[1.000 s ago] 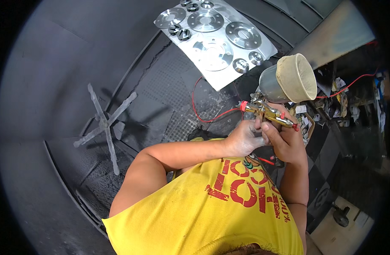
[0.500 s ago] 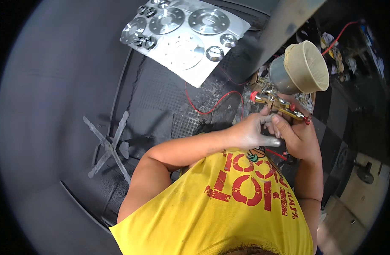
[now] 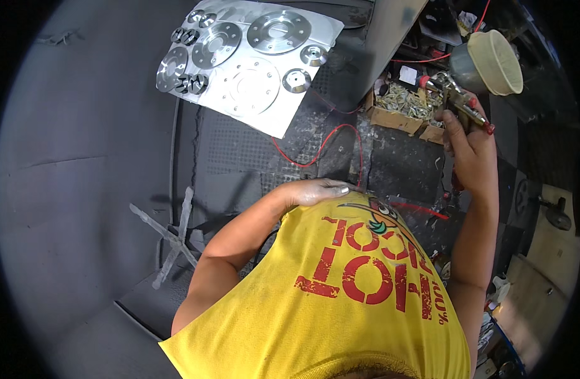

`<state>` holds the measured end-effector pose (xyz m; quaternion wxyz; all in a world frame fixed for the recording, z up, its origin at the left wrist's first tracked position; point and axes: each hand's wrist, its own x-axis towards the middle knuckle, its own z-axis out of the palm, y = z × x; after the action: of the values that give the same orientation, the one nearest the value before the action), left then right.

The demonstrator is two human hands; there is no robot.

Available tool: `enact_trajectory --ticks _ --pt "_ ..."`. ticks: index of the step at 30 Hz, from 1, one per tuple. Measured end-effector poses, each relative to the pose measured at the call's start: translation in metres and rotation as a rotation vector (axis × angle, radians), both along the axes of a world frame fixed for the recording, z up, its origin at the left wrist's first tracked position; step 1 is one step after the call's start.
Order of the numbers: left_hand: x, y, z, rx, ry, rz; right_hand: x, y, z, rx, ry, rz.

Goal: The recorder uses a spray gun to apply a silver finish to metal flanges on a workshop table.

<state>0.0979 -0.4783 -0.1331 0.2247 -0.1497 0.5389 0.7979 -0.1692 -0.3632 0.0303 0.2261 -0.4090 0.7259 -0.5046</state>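
Spray gun (image 3: 456, 98), red-lettered yellow shirt (image 3: 350, 316)

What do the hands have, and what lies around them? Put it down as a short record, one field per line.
Left hand: at the front of the yellow shirt; holds nothing that shows
Right hand: fingers around the spray gun
Cup: on the gun, grey with a cream upper part
White board: bears large metal discs and smaller metal rings
Floor: curving red hose
Cardboard box: filled with scraps
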Motion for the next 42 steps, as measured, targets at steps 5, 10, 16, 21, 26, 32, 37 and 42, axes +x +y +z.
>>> enact_trajectory --ticks 5,10,16,21,26,32,37,42 --pt "0.009 -0.008 -0.037 -0.301 -0.091 0.225 0.01 0.014 0.006 0.103 -0.004 0.087" --pt "0.021 -0.008 -0.068 -0.451 -0.185 0.347 0.044 0.033 0.02 0.106 -0.367 0.212" --pt "0.047 0.001 -0.126 -0.352 -0.064 0.409 0.035 0.024 0.005 0.161 -0.273 0.234" --pt "0.052 0.0 -0.117 -0.353 -0.092 0.382 0.017 0.017 -0.002 0.146 -0.133 0.093" --pt "0.056 -0.006 -0.105 -0.437 -0.117 0.222 0.0 0.013 -0.005 0.127 0.196 0.001" --pt "0.06 -0.009 -0.093 -0.424 -0.135 0.122 0.002 0.006 0.003 0.136 0.186 -0.041" --pt "0.065 -0.013 -0.094 -0.427 -0.142 0.09 0.026 0.019 0.008 0.256 0.027 -0.009" --pt "0.077 -0.011 -0.119 -0.34 -0.096 0.126 0.05 0.029 0.029 0.253 -0.219 0.207"
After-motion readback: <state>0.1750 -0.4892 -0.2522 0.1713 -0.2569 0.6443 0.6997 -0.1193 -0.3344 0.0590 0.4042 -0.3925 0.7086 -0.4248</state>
